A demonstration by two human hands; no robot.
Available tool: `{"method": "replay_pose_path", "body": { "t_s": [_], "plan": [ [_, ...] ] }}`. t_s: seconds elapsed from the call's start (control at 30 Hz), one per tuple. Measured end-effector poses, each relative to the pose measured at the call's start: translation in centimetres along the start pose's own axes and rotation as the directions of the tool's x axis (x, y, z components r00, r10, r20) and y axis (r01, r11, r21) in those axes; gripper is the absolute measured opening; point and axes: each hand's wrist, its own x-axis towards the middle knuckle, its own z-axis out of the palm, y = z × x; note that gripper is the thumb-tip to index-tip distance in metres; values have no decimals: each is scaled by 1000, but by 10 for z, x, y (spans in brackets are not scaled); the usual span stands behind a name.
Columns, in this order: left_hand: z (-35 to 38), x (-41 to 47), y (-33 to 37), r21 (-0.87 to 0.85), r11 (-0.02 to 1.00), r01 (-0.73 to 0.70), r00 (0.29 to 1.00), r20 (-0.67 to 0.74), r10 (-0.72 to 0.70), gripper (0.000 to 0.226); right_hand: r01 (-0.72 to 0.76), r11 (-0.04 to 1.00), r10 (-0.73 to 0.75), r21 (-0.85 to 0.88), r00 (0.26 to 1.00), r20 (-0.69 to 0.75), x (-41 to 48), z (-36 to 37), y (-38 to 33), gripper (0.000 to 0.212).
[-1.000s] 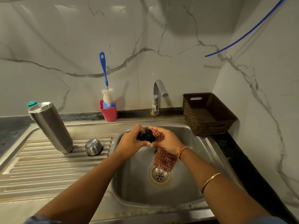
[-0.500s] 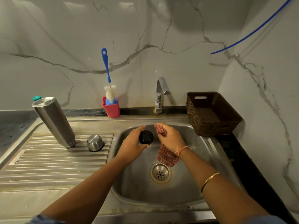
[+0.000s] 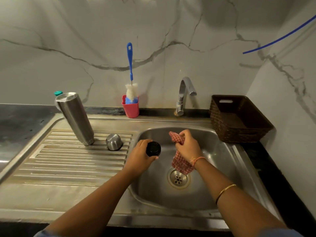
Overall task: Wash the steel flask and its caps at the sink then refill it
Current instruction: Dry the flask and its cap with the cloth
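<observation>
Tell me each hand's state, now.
Left hand: holding the black cap.
Right hand: holding the red cloth.

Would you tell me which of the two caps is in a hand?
The black cap, gripped by the left hand over the basin; the steel cap sits on the drainboard.
</observation>
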Motion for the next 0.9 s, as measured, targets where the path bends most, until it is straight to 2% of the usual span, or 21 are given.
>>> {"method": "replay_pose_path", "body": {
  "t_s": [0.1,0.23,0.37,0.57,0.9],
  "plan": [
    [-20,-11,-25,-28,1000,1,1000,-13,-1,61,14,1000,-14,7,995,-97,-4,14,-6,18],
    [-55,-22,-64,-33,999,36,998,-51,-38,58,-9,999,16,37,980,-197,-7,30,-20,18],
    [-92,-31,-106,-57,996,76,993,-89,-81,57,-44,998,51,39,973,-226,-8,52,-34,18],
    [-131,-38,-166,-35,995,96,993,-65,-98,59,-134,991,135,23,950,-283,-11,81,-46,19],
    [-138,-26,-208,-107,990,94,996,18,-92,63,-231,973,214,-1,906,-366,-17,102,-55,23]
  ]
}}
